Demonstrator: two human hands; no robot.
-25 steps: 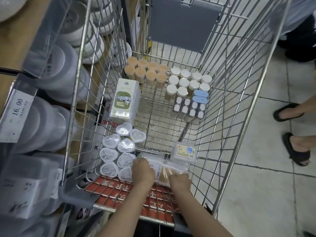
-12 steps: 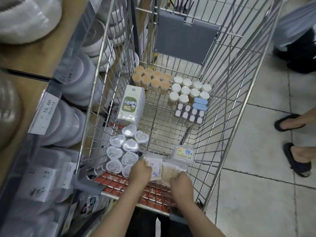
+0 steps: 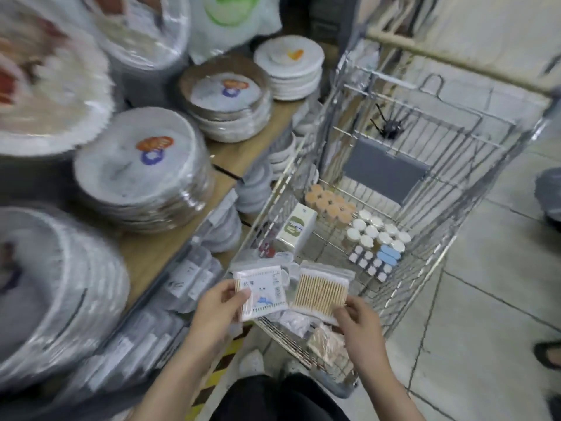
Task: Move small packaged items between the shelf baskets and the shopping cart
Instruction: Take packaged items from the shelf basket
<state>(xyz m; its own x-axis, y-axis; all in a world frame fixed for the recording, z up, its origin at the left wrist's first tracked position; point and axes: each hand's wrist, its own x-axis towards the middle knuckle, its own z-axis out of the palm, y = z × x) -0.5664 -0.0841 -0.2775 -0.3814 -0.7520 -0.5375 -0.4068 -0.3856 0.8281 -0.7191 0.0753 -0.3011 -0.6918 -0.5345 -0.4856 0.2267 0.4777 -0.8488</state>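
Motion blur smears most of the frame, leaving the print on the labelled swab packet (image 3: 263,292) unreadable. At lower centre, the left hand (image 3: 219,311) pinches that packet in a thumb-and-finger grip, while the right hand (image 3: 362,328) pinches the corner of a clear swab packet (image 3: 321,291) beside it, both held above the near end of the wire shopping cart (image 3: 431,189). Cart contents, right of centre, include orange-capped jars (image 3: 331,203), white-capped jars (image 3: 376,230) and a green-and-white box (image 3: 296,229). Stacks of wrapped paper plates (image 3: 136,165) fill the shelf at left, logos illegible.
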